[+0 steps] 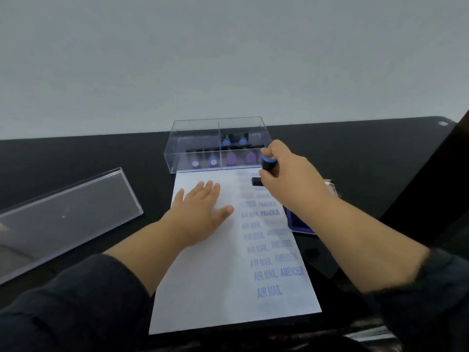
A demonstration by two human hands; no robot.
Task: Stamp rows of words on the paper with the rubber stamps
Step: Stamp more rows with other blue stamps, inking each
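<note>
Paper first: white rectangular sheet of paper [215, 275] lies lengthwise on black tabletop [101, 158], far edge just at the front wall of the clear plastic stamp box [195, 138]. Its right part carries two columns of blue stamped words, "AIR MAIL" on the left and "FRAGILE" then "AMENDED" on the right; upper rows are blurred, can't read them.

Left hand [203, 212] lies flat on the sheet's upper-left area, fingers straight and slightly spread, palm down, gripping nothing.

Right hand [286, 174] is over the sheet's top right corner, fingers curled round a black rubber stamp with a blue ring at its top [267, 165]. Stamp's black rectangular base pokes out left of the hand, at the top of the right column; whether it touches the sheet can't be told.

Box has dividers; inside stand more stamps w/ blue tops [234, 142] in the back row, and blue- and purple-topped ones in front.

Clear plastic lid [63, 219] lies on the table well left of the sheet, tilted w/ one long wall up. Blue ink pad [298, 221] sits just beside the sheet's right edge, partly hidden by the right forearm. Both arms wear dark sleeves [76, 306] pushed up to approx. mid-forearm. Plain grey wall [228, 59] behind the table.
</note>
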